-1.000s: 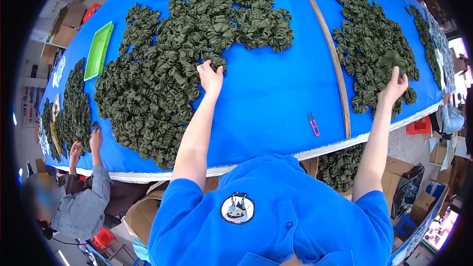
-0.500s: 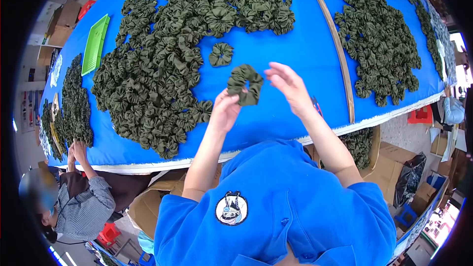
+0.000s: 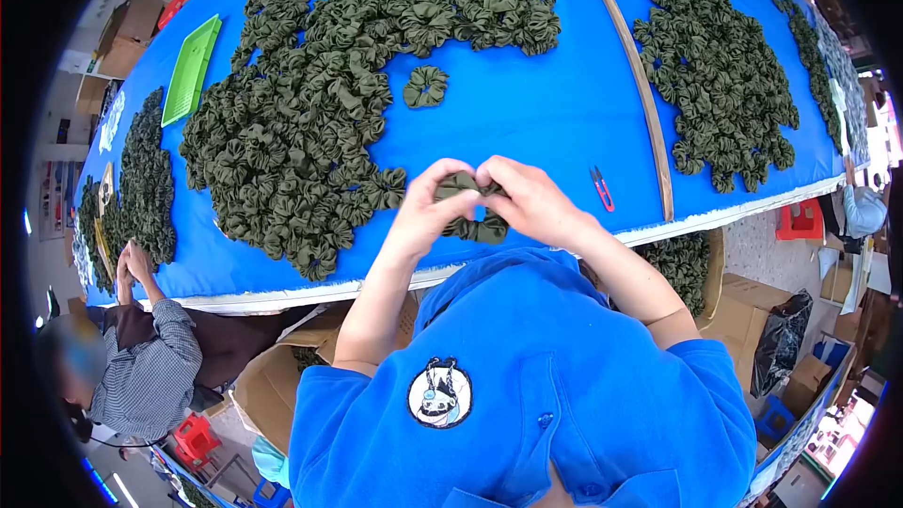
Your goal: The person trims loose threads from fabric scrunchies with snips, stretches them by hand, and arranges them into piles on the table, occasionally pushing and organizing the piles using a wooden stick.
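Observation:
A dark green scrunchie (image 3: 484,229) is held between my two hands, close to the table's front edge. My left hand (image 3: 435,207) pinches its left side, and my right hand (image 3: 529,196) grips its upper right, the fingertips of both nearly meeting. Part of the ring is hidden behind my fingers. Beyond my hands, a single scrunchie (image 3: 426,87) lies flat on the blue cloth. To the left spreads a large heap of the same scrunchies (image 3: 292,150). Small red-handled thread snips (image 3: 602,190) rest to the right of my right hand.
A wooden strip (image 3: 640,85) runs across the blue table (image 3: 527,108), with another scrunchie pile (image 3: 720,75) beyond it. A green tray (image 3: 191,71) stands at the far left. A co-worker (image 3: 150,367) sits at the left edge. Cardboard boxes (image 3: 748,315) stand below the table.
My left hand has drawn the scrunchie down towards me. My right hand, open and apart before, has come in and taken hold of it. The snips now show fully.

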Demonstrator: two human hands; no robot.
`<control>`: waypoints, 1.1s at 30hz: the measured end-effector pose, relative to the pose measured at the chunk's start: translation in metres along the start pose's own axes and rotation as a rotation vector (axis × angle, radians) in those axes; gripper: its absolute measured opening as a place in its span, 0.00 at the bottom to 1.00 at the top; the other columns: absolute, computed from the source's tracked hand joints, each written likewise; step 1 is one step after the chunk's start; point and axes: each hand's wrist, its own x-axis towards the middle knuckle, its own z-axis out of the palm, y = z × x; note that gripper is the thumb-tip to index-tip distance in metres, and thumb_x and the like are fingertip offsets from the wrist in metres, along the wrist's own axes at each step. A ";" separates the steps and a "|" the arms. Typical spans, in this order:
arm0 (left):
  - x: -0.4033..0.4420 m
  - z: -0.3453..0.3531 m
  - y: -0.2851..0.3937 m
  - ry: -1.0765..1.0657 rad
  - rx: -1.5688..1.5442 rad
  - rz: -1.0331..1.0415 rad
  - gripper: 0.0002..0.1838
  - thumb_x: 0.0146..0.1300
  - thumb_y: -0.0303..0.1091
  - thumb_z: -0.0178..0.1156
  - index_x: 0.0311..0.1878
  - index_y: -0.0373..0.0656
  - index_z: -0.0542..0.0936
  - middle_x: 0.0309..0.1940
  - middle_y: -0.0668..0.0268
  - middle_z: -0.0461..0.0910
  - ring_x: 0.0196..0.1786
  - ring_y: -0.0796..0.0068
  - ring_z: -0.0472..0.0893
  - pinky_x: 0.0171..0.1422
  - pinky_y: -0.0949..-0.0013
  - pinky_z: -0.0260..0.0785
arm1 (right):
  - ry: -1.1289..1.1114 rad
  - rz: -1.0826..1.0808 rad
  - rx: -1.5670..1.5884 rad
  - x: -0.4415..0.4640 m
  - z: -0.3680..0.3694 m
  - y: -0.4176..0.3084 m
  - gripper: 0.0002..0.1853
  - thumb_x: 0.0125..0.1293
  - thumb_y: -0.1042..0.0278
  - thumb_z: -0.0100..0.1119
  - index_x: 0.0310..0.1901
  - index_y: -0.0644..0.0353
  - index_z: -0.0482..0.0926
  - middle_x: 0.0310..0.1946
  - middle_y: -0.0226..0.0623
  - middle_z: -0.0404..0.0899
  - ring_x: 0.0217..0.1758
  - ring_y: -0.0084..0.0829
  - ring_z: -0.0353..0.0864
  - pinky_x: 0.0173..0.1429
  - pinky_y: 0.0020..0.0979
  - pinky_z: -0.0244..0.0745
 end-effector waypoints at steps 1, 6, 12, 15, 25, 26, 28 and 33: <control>-0.005 -0.008 -0.002 -0.029 -0.154 0.107 0.16 0.64 0.33 0.57 0.53 0.40 0.70 0.39 0.65 0.77 0.42 0.76 0.76 0.49 0.73 0.69 | -0.052 0.028 0.076 -0.003 -0.012 -0.003 0.08 0.55 0.79 0.57 0.37 0.60 0.73 0.31 0.30 0.74 0.32 0.26 0.73 0.36 0.27 0.68; 0.003 -0.007 -0.005 0.146 -0.699 0.325 0.14 0.68 0.36 0.55 0.53 0.41 0.70 0.39 0.66 0.77 0.42 0.76 0.76 0.49 0.71 0.71 | 0.072 0.216 0.534 -0.005 -0.018 0.011 0.08 0.58 0.77 0.58 0.40 0.61 0.73 0.33 0.32 0.75 0.36 0.25 0.74 0.39 0.26 0.70; 0.030 0.023 -0.005 0.440 -0.969 0.298 0.15 0.69 0.36 0.52 0.55 0.42 0.70 0.38 0.68 0.76 0.43 0.75 0.76 0.51 0.69 0.71 | 0.269 0.442 0.768 -0.003 0.016 0.023 0.15 0.61 0.74 0.59 0.50 0.63 0.74 0.35 0.33 0.77 0.39 0.23 0.74 0.46 0.24 0.71; 0.042 0.047 -0.004 0.479 -0.945 0.284 0.15 0.70 0.37 0.50 0.56 0.42 0.70 0.38 0.67 0.76 0.44 0.74 0.76 0.53 0.68 0.70 | 0.177 0.467 0.852 0.004 0.040 0.025 0.14 0.60 0.73 0.61 0.48 0.67 0.75 0.36 0.37 0.79 0.38 0.23 0.75 0.48 0.22 0.70; 0.041 0.006 -0.045 0.155 -0.926 0.135 0.22 0.67 0.37 0.53 0.62 0.42 0.65 0.41 0.63 0.77 0.49 0.69 0.76 0.54 0.66 0.70 | 0.375 0.501 1.467 0.004 0.030 0.057 0.14 0.63 0.74 0.58 0.50 0.65 0.74 0.36 0.34 0.78 0.37 0.24 0.76 0.47 0.25 0.70; 0.042 -0.007 -0.044 0.074 -0.915 0.029 0.23 0.67 0.37 0.54 0.63 0.42 0.65 0.41 0.62 0.77 0.49 0.69 0.76 0.54 0.66 0.70 | 0.365 0.527 1.483 -0.001 0.022 0.061 0.14 0.64 0.74 0.58 0.50 0.65 0.73 0.36 0.34 0.78 0.37 0.25 0.76 0.47 0.25 0.70; 0.045 -0.024 -0.046 -0.087 -0.883 -0.189 0.24 0.65 0.37 0.56 0.63 0.42 0.65 0.41 0.60 0.77 0.50 0.68 0.76 0.54 0.65 0.70 | 0.348 0.583 1.517 -0.005 0.010 0.069 0.14 0.64 0.73 0.57 0.51 0.65 0.72 0.34 0.33 0.77 0.35 0.25 0.76 0.46 0.25 0.70; 0.143 -0.094 -0.093 0.334 0.139 -0.068 0.25 0.60 0.32 0.59 0.60 0.40 0.68 0.47 0.57 0.75 0.49 0.64 0.76 0.52 0.64 0.70 | 0.722 0.536 0.499 0.007 -0.100 0.113 0.16 0.64 0.74 0.52 0.54 0.63 0.70 0.40 0.37 0.75 0.42 0.26 0.76 0.50 0.27 0.71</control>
